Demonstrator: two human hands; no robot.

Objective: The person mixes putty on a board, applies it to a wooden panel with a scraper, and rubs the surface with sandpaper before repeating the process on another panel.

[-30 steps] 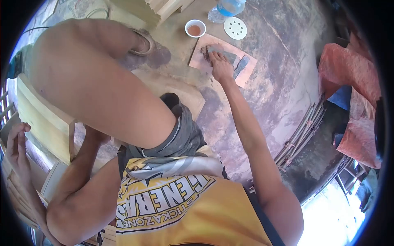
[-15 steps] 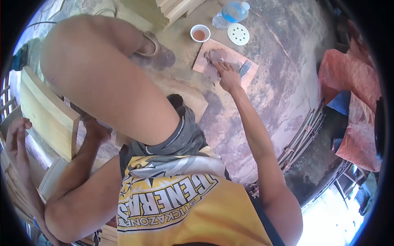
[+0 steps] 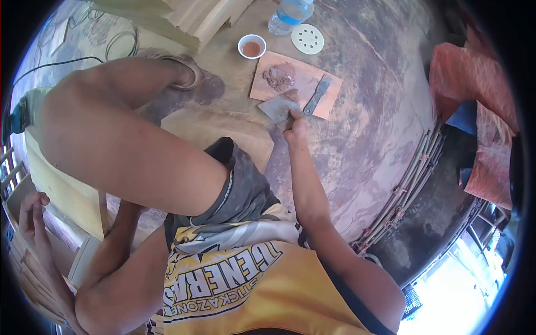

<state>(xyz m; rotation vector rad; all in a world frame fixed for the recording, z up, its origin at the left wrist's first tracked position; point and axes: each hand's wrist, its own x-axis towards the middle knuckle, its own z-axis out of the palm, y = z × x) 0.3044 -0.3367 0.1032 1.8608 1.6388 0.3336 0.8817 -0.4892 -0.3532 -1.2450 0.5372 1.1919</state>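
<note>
My right hand (image 3: 297, 125) is closed on a thin, flat grey putty spreader (image 3: 277, 109), thumb on top. Brownish putty clings near its far edge. The spreader overlaps the near edge of a pinkish square board (image 3: 329, 106). On that board lie a mound of reddish-brown putty (image 3: 279, 77) and a putty knife (image 3: 317, 96). My left hand (image 3: 34, 216) is at the far left, raised beside some wooden pieces, its fingers loosely bent and apart with nothing seen in them.
Behind the board stand a white cup of brownish liquid (image 3: 251, 47) and a water bottle (image 3: 289, 17), with a holed sanding disc (image 3: 307, 39) beside them. Wooden panels (image 3: 67, 184) are at left, a bundle of sticks (image 3: 403, 190) and red sheets (image 3: 472, 84) at right.
My right hand has drawn back from the putty mound toward me, and the spreader now shows clearly in it. The view has shifted; my left hand stays at the far left.
</note>
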